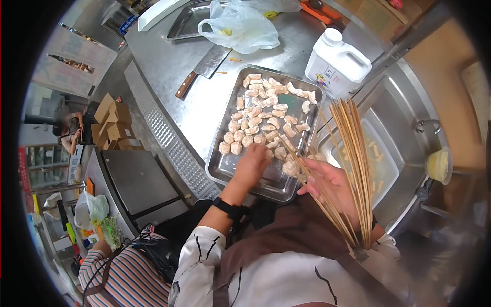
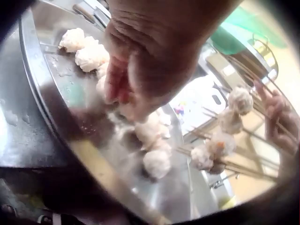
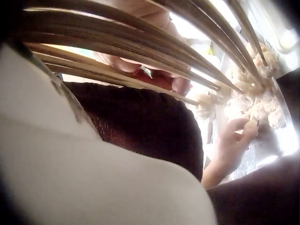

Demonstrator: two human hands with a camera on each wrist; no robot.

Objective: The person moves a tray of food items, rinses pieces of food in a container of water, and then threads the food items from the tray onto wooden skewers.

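1. Pale lumpy meat pieces (image 1: 261, 115) fill the rectangular steel tray (image 1: 227, 171) on the steel surface (image 1: 169, 66).
2. Left hand (image 1: 251, 165), at the tray's near end, pinches one piece.
3. Right hand (image 1: 332, 184) grips a fanned bundle of thin bamboo skewers (image 1: 353, 153); one carries threaded pieces (image 2: 220, 143) over the tray's near right corner.

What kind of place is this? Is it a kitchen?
Most likely a food-stall or restaurant kitchen: a steel sink, a cleaver on the metal counter, and a tray of pale food lumps with a bundle of skewers.
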